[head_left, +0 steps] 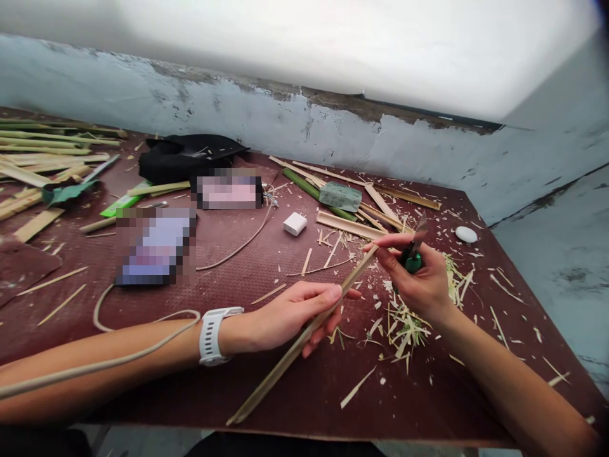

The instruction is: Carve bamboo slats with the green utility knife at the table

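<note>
A long, pale bamboo strip [285,358] slants from the table's near edge up to the right. My left hand [309,311] is closed around its middle, thumb on top. In my right hand [421,279] sits a knife [413,259] with a green handle, its blade pointing up and away from the strip. The thumb and forefinger of that same hand touch the strip's far end. Beneath my right hand lies a heap of thin bamboo shavings [406,330]. Fingers hide part of the knife's handle.
Two phones [159,247] [228,190] with blurred screens lie left, joined to cables. A white charger [295,223] sits mid-table. Behind are a green bamboo piece [304,187], split strips [349,225] and a black cloth item [185,155]. More bamboo [42,143] is piled far left. A wall borders the table.
</note>
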Demonstrator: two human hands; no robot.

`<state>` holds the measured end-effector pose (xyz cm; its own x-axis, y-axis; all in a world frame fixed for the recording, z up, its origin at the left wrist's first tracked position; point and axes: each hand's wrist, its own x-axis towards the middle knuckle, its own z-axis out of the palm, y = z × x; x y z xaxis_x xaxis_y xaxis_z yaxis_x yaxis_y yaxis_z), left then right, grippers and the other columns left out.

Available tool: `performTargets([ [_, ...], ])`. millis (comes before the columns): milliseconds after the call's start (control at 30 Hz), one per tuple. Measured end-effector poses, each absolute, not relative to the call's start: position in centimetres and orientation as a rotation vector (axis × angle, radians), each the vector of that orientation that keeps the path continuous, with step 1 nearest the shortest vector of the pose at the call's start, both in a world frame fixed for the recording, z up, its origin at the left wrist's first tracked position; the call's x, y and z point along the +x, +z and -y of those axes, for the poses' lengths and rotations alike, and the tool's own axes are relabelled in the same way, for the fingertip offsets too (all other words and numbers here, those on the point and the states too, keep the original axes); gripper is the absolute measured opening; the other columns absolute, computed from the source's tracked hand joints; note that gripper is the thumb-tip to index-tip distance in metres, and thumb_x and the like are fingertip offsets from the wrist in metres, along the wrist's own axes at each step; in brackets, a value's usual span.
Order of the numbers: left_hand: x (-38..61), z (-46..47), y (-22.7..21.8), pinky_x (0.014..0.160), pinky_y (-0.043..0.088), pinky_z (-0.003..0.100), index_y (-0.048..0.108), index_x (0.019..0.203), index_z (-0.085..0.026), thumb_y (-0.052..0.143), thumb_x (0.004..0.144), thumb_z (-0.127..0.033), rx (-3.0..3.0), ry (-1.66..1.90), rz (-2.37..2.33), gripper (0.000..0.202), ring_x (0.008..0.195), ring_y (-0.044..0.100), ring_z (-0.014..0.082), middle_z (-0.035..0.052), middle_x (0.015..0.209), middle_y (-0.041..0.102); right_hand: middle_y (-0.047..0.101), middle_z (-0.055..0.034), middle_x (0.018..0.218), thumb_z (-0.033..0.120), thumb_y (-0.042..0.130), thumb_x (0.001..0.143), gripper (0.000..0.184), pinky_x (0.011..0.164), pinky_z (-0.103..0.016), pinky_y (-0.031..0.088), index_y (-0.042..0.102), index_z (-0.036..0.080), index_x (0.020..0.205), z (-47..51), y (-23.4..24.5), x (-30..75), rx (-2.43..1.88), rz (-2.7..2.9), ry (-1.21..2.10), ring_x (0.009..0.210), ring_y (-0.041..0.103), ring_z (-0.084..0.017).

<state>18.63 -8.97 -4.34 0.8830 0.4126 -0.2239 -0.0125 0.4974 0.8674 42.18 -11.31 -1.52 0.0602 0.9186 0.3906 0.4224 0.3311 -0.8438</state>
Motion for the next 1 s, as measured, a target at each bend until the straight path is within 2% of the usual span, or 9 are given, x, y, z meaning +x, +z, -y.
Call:
performTargets([
  [100, 18.7, 9.0, -4.3, 0.044, 0.049, 0.017, 0.063, 0.133, -0.019, 0.053, 0.100, -0.055, 1.022, 0.275, -0.444, 0.050, 0.052, 0.051, 0.0077, -0.0005, 0.076, 0.055, 0.072, -0.0031, 0.090, 0.035, 0.071, 0.093, 0.010, 0.055, -0.030, 0.050, 0.072, 0.027, 0.100, 11.2, -1.3, 42.4, -1.256, 1.510, 0.599, 0.067, 0.063, -0.015],
  [200, 18.8, 9.0, -4.6, 0.046, 0.053, 0.018, 0.064, 0.130, -0.017, 0.053, 0.100, -0.054, 1.004, 0.277, -0.451, 0.049, 0.052, 0.055, 0.0083, 0.0006, 0.075, 0.059, 0.068, -0.0018, 0.083, 0.038, 0.072, 0.091, 0.014, 0.043, -0.028, 0.039, 0.071, 0.026, 0.099, 10.9, -1.1, 42.9, -1.297, 1.417, 0.573, 0.051, 0.050, -0.011],
  [367, 19.1, 8.8, -5.2, 0.046, 0.055, 0.020, 0.063, 0.123, -0.014, 0.053, 0.101, -0.052, 0.944, 0.268, -0.427, 0.045, 0.047, 0.058, 0.0099, 0.0025, 0.071, 0.065, 0.048, 0.0048, 0.058, 0.045, 0.073, 0.090, 0.021, 0.039, -0.027, 0.031, 0.069, 0.025, 0.092, 9.9, -1.3, 44.1, -1.313, 1.248, 0.475, 0.044, 0.041, -0.010],
  [467, 19.0, 8.7, -5.3, 0.039, 0.050, 0.018, 0.060, 0.126, -0.015, 0.050, 0.102, -0.052, 0.949, 0.229, -0.452, 0.045, 0.040, 0.055, 0.0095, 0.0011, 0.065, 0.065, 0.046, 0.0055, 0.058, 0.048, 0.075, 0.087, 0.025, 0.039, -0.026, 0.033, 0.066, 0.025, 0.088, 9.4, -1.8, 44.8, -1.323, 1.193, 0.500, 0.044, 0.042, -0.010],
  [567, 18.8, 8.7, -5.1, 0.031, 0.040, 0.014, 0.059, 0.127, -0.017, 0.047, 0.103, -0.053, 0.970, 0.200, -0.480, 0.046, 0.034, 0.050, 0.0082, -0.0016, 0.061, 0.063, 0.045, 0.0063, 0.055, 0.050, 0.076, 0.086, 0.027, 0.037, -0.025, 0.032, 0.067, 0.024, 0.090, 9.2, -2.2, 45.1, -1.339, 1.179, 0.589, 0.043, 0.041, -0.010],
  [700, 18.7, 8.7, -4.9, 0.027, 0.033, 0.014, 0.063, 0.112, -0.017, 0.052, 0.099, -0.056, 0.957, 0.200, -0.522, 0.043, 0.030, 0.042, 0.0067, -0.0063, 0.057, 0.053, 0.043, 0.0072, 0.050, 0.051, 0.073, 0.089, 0.028, 0.037, -0.025, 0.029, 0.071, 0.024, 0.095, 9.2, -2.1, 45.1, -1.320, 1.184, 0.727, 0.039, 0.038, -0.009],
  [833, 18.9, 8.5, -5.0, 0.030, 0.033, 0.015, 0.063, 0.086, -0.016, 0.046, 0.099, -0.062, 0.986, 0.230, -0.543, 0.051, 0.029, 0.033, 0.0069, -0.0091, 0.044, 0.036, 0.045, 0.0073, 0.052, 0.049, 0.072, 0.090, 0.027, 0.037, -0.025, 0.028, 0.072, 0.025, 0.101, 9.2, -1.9, 45.0, -1.267, 1.258, 0.804, 0.039, 0.036, -0.007],
  [1000, 18.8, 8.1, -5.1, 0.030, 0.027, 0.017, 0.065, 0.085, -0.015, 0.037, 0.101, -0.064, 0.920, 0.161, -0.483, 0.058, 0.030, 0.018, 0.0065, -0.0094, 0.041, 0.030, 0.064, 0.0032, 0.080, 0.042, 0.076, 0.088, 0.022, 0.039, -0.026, 0.029, 0.070, 0.028, 0.104, 9.2, -1.9, 45.3, -1.183, 1.303, 0.889, 0.041, 0.036, -0.004],
])
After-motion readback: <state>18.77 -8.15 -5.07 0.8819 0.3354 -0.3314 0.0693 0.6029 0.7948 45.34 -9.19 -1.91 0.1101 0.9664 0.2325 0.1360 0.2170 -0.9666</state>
